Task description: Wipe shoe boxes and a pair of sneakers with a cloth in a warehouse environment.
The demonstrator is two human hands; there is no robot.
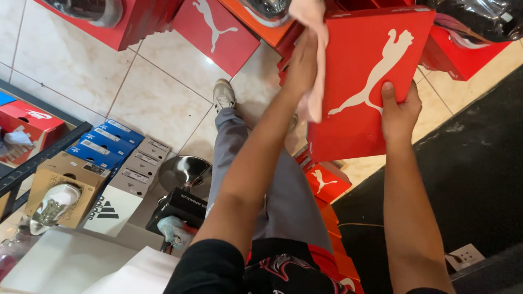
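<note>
While the right hand (400, 109) clamps the red box (365, 81) at its lower edge, the left hand (305, 49) presses a pink cloth (315, 98) against it; light, stiff cardboard, probably best gripped by its edges.

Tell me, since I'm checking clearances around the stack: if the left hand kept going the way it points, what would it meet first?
The left hand, holding a pale cloth against the red shoe box, points up the frame. First in line looks like the orange box above it, though depth is unclear.
</note>
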